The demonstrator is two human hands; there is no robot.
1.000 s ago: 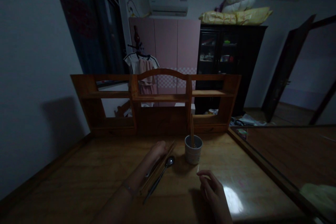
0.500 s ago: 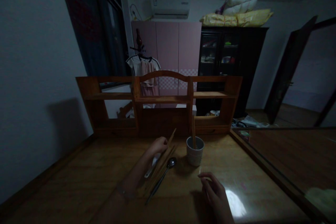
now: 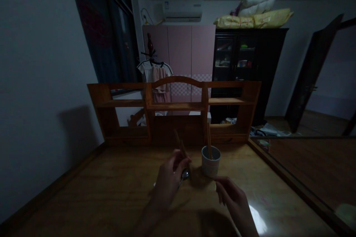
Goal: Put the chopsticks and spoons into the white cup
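My left hand (image 3: 172,172) is closed around wooden chopsticks (image 3: 183,149), which tilt up and leftward from its fingers. Beneath that hand, on the tabletop, a metal spoon (image 3: 185,174) shows its bowl and part of its handle. The tip of a white utensil (image 3: 154,184) peeks out to the left; the rest is covered by the hand. A light grey cup (image 3: 210,167) stands upright, with a few chopsticks (image 3: 209,140) leaning in it. Close to the cup's base is my right hand (image 3: 232,198), fingers loosely bent and apart, apparently holding nothing.
The wooden table (image 3: 119,189) has a brown shelf unit (image 3: 175,106) along its back edge. A raised wooden rim (image 3: 275,177) runs down the right side. The wall (image 3: 33,118) borders the left. A bright glare spot lies beside my right forearm.
My left hand has turned and drawn nearer, lifting chopsticks off the table and now covering much of the spoon and white utensil. My right hand has stayed near the cup. The view has shifted slightly.
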